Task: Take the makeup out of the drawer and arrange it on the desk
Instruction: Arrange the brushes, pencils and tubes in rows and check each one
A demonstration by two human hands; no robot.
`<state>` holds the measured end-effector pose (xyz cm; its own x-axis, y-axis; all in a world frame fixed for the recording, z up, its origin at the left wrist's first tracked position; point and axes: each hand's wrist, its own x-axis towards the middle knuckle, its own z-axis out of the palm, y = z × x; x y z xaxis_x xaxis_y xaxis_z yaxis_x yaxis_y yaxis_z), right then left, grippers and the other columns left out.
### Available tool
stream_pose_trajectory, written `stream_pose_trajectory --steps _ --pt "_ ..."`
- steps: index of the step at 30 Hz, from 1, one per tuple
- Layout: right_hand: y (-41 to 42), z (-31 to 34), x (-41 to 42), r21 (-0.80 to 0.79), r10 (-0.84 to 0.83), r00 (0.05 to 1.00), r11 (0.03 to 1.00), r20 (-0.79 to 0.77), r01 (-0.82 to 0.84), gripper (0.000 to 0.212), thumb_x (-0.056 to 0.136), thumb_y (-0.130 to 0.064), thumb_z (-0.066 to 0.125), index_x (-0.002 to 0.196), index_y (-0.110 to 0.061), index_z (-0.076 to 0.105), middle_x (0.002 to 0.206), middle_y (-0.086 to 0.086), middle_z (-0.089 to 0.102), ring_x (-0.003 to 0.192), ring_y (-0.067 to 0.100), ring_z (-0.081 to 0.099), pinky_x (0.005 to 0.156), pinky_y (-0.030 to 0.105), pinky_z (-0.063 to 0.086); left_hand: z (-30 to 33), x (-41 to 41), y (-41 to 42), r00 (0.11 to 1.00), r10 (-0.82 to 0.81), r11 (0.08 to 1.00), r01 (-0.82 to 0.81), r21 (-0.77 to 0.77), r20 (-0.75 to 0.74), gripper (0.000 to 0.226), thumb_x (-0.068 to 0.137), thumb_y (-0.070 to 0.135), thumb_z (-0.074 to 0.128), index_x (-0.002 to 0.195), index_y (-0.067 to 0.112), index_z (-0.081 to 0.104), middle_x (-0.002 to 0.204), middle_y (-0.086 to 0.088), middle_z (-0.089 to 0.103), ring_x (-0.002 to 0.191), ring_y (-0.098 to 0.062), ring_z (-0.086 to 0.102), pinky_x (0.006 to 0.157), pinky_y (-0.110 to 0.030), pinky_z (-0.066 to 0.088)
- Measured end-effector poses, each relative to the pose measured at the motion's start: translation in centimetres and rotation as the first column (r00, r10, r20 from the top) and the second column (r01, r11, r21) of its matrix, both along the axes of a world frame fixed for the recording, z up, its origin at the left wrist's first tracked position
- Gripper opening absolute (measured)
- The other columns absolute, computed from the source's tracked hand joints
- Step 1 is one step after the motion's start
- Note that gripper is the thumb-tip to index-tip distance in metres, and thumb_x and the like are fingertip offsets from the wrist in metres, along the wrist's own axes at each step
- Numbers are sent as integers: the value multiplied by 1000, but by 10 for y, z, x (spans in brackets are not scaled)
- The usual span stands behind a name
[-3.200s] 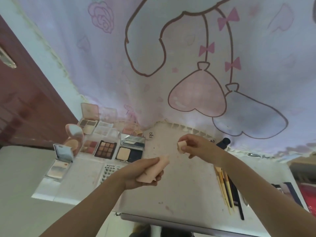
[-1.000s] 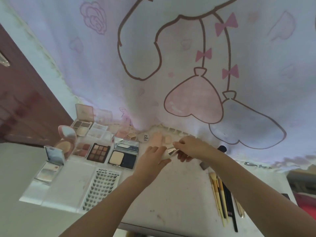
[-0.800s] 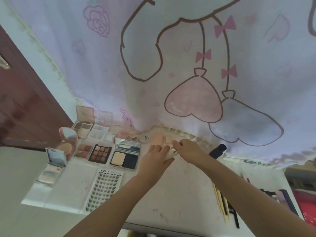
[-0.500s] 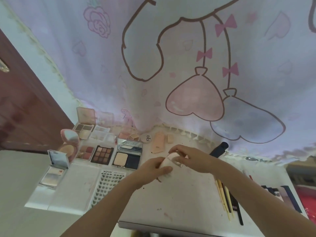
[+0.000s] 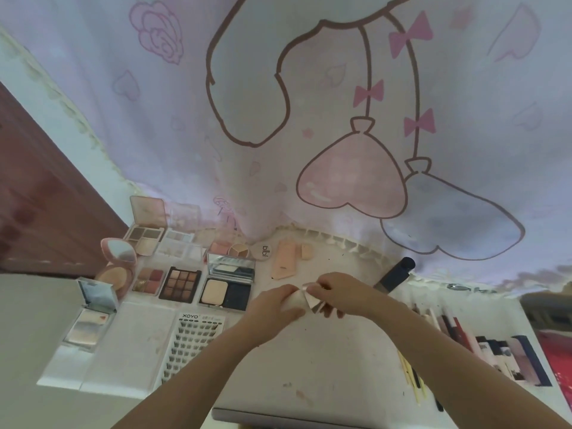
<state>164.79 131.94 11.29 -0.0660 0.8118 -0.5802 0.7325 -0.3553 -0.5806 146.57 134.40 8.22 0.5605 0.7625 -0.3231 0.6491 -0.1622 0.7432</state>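
1. Makeup sponge (image 5: 297, 300), pale and rounded: held between both hands above the middle of the desk (image 5: 340, 360). The left hand (image 5: 274, 308) grips its left side with curled fingers; the right hand (image 5: 342, 294) pinches a clear wrapper (image 5: 311, 300) at its right end.
2. Hard to make out: whether the wrapper is a bag or a rigid case; the sponge's full shape, since both hands cover much of it.
3. Open compacts and palettes at the left of the desk, nine counted, though the pale ones at the back blur together. Among them: one nine-pan eyeshadow palette (image 5: 181, 283), one four-pan blush palette (image 5: 148, 278), one mirrored powder compact (image 5: 227, 291), one round pink compact (image 5: 116, 267), one square silver compact (image 5: 89, 317).
4. One false-lash tray (image 5: 192, 345) marked XOYO, near the desk's front left.
5. One round disc (image 5: 264, 252) with lettering, at the back by the curtain (image 5: 278, 119).
6. Two flat peach sponges (image 5: 284, 258), one long and one small, side by side just right of the disc, apart from the hands.
7. One dark tube (image 5: 394, 274), tilted, behind the right wrist.
8. Brushes (image 5: 411, 376), count unclear, partly hidden under the right forearm.
9. Boxes and sticks (image 5: 501, 354) at the right edge, cut off by the frame; count unclear.
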Motion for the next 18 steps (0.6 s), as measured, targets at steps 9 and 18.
stream_pose_trajectory --steps 9,18 --pt "14 -13 -2 332 348 934 875 76 -353 22 94 -32 52 114 -29 59 108 -14 53 94 2 49 85 25 44 -12 -24 24 989 29 858 51 -512 146 29 91 25 60 118 13 55 106 -2 63 97 -15 59 84 -24 48" --pt "23 -22 10 337 -58 960 929 -275 153 21 93 -30 57 101 -49 55 100 -19 59 84 -5 59 65 7 46 -16 -57 39 934 262 764 -47 -644 242 30 84 23 69 112 18 59 106 -2 70 100 -19 66 90 -33 53"
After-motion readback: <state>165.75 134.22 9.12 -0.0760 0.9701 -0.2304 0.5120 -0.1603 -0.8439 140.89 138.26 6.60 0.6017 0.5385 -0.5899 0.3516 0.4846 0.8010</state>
